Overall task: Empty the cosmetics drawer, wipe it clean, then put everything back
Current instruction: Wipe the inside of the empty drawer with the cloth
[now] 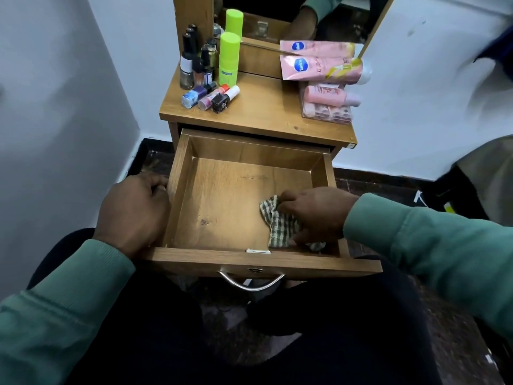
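Gripping a checked cloth (280, 223) at the drawer's (238, 151) front right corner, the right hand (313, 212) presses down; the left hand (133, 212) clasps the drawer's left wall.

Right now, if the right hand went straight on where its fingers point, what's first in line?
Probably the wooden drawer's left side wall, gripped by the left hand; nothing shows between.

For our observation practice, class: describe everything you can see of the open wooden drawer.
The drawer is pulled out towards the person, of light brown wood-grain board. Its front bears a curved metal handle and a small lock. Inside lies only a checked cloth, held near the right front corner by the right hand. The left hand holds its left wall.
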`<action>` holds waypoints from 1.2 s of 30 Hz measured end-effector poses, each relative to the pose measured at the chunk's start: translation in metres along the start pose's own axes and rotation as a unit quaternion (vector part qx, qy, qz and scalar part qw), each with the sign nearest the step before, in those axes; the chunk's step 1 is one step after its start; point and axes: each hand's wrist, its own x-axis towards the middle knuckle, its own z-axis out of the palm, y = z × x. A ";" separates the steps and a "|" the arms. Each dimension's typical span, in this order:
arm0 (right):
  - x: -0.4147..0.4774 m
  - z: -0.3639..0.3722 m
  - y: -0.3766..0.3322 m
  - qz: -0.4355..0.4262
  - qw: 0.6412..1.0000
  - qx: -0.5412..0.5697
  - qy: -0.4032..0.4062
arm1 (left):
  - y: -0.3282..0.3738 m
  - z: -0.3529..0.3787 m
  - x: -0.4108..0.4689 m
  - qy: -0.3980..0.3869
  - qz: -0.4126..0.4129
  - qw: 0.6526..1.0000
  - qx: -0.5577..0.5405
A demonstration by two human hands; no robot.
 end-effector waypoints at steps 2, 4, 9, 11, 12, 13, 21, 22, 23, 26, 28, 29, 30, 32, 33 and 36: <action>0.002 0.007 -0.002 0.009 0.999 -0.039 -0.001 | 0.000 0.000 0.000 -0.003 -0.002 1.000 -0.003; 0.000 0.012 -0.004 0.012 0.997 -0.081 0.011 | 0.001 0.000 0.000 -0.002 -0.004 1.000 -0.008; -0.005 0.016 -0.007 -0.016 0.994 -0.097 -0.035 | 0.003 0.003 0.001 0.011 -0.014 1.000 0.005; -0.006 0.014 -0.005 -0.055 0.989 -0.132 -0.047 | 0.003 0.003 0.001 0.015 -0.016 1.000 0.005; -0.007 0.014 -0.003 -0.071 0.987 -0.138 -0.050 | 0.004 0.003 0.001 0.013 -0.015 1.000 0.005; -0.009 0.016 0.000 -0.080 0.987 -0.126 -0.056 | 0.003 0.003 0.001 0.012 -0.013 1.000 0.005; -0.001 0.010 0.006 -0.046 0.988 0.015 -0.147 | 0.004 0.002 0.001 0.007 -0.008 1.000 0.014; -0.001 0.010 0.003 -0.049 0.987 -0.035 -0.146 | 0.004 0.002 0.000 0.006 -0.009 1.000 0.015; -0.002 0.011 -0.001 -0.048 0.984 -0.077 -0.155 | 0.004 0.003 -0.001 0.005 -0.010 1.000 0.014; -0.004 0.009 -0.008 -0.022 0.976 -0.116 -0.184 | 0.005 0.002 -0.002 -0.003 -0.012 1.000 0.011; -0.001 0.005 -0.012 -0.020 0.972 -0.136 -0.192 | 0.004 0.001 -0.001 0.001 -0.009 1.000 0.016; 0.000 0.003 -0.013 -0.031 0.969 -0.151 -0.194 | 0.004 0.001 0.000 0.003 -0.008 1.000 0.018; 0.001 0.001 -0.014 -0.044 0.966 -0.160 -0.196 | 0.004 0.001 0.000 0.004 -0.009 1.000 0.021; 0.000 -0.003 -0.011 -0.049 0.975 -0.111 -0.186 | 0.004 0.001 0.001 0.003 -0.007 1.000 0.024; -0.004 -0.005 -0.007 -0.037 0.982 -0.049 -0.178 | 0.004 0.001 0.000 0.003 -0.003 1.000 0.025; -0.022 -0.015 0.008 -0.001 0.982 0.140 -0.131 | 0.001 0.001 0.001 0.005 0.007 1.000 0.026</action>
